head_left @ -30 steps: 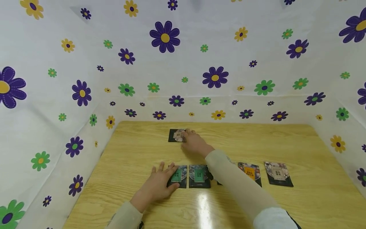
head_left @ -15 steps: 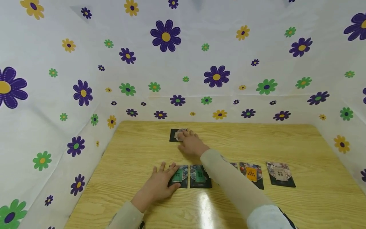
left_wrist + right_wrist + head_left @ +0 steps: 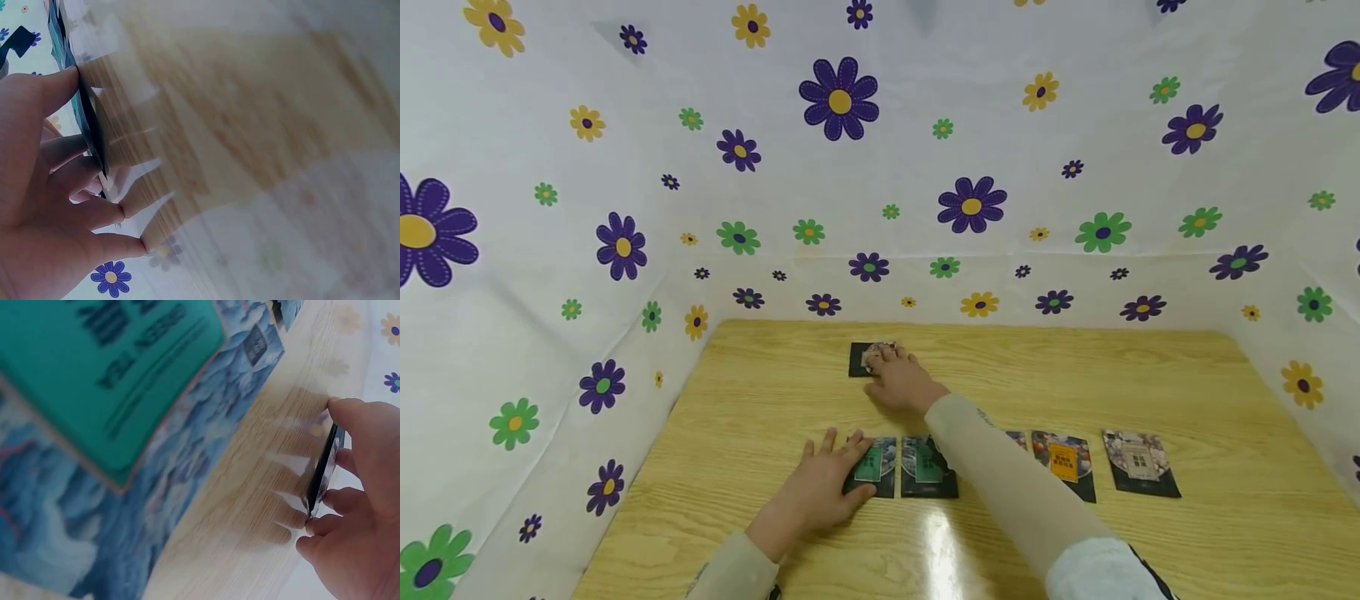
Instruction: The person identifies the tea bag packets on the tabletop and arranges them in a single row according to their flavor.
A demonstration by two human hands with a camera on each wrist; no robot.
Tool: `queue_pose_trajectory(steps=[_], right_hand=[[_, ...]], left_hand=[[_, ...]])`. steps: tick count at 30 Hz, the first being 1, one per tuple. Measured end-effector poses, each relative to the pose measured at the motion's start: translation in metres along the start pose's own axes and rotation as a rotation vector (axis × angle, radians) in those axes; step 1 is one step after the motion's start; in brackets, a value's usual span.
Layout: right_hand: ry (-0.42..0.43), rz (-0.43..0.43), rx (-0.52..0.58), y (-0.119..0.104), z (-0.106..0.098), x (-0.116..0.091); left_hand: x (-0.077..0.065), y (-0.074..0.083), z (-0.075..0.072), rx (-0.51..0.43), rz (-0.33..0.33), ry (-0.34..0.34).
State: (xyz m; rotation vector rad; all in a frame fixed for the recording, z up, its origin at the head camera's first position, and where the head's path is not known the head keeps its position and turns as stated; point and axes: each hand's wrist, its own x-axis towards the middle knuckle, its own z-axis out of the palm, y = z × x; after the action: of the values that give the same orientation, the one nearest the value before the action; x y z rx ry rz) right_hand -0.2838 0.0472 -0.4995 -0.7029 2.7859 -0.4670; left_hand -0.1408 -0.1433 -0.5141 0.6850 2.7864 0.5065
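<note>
My left hand lies with spread fingers over the left part of a green-labelled tea packet. The left wrist view has its thumb and fingertips touching that dark, thin packet. Farther back, my right hand rests on the right part of a black packet with a pale label, which lies sideways. Its fingertips touch the packet in the right wrist view, the thumb reaching the tabletop beside it. Another green packet lies under the right forearm's edge; up close, its label reads "GREEN TEA".
Right of the forearm lie a packet with an orange label and one with a beige label. The forearm mostly hides another packet. White flower-patterned cloth encloses the wooden table at the back and sides.
My right hand has shifted slightly left and covers more of the back packet. The left hand stays on its packet. The head view has moved a little.
</note>
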Motion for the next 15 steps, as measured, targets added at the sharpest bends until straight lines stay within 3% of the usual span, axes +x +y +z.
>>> queue_pose_trajectory(steps=[15], right_hand=[[0.044, -0.072, 0.05, 0.019, -0.003, -0.01]], left_hand=[[-0.001, 0.004, -0.004, -0.006, -0.003, 0.003]])
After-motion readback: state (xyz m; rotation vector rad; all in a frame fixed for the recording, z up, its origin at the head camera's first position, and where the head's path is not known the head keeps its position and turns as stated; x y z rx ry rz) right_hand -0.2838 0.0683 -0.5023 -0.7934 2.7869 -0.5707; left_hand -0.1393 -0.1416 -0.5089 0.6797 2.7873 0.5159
